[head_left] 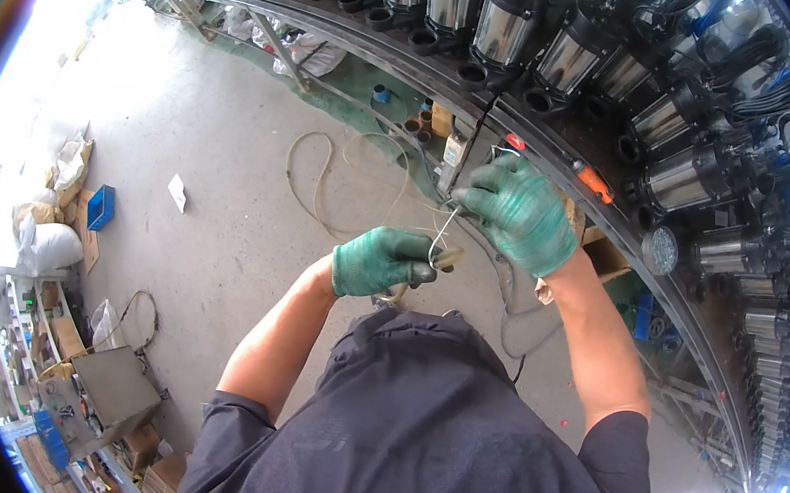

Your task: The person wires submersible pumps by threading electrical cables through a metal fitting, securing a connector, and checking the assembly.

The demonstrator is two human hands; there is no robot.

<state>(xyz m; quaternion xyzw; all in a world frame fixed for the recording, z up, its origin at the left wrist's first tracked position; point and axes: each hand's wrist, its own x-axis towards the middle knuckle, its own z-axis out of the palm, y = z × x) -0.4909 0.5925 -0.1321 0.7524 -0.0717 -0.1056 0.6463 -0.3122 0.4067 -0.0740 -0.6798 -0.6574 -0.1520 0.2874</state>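
My left hand (384,263), in a green work glove, is closed in front of my chest. Between its thumb and fingers are a thin white cord (435,241) and a yellowish, tube-like piece (450,258) whose exact kind I cannot make out. The cord curves up toward my right hand (521,216), also gloved in green. That hand is higher and to the right, fingers curled together near the cord's upper end. A short white end with a red tip (514,143) shows just beyond its knuckles; whether it belongs to the same cord is hidden.
A long dark bench edge (695,326) curves along the far and right sides, carrying rows of steel-and-black pumps (507,22). An orange-handled tool (594,183) lies near that edge. Hose loops (325,181) lie on the floor. A blue bin (101,207) stands left.
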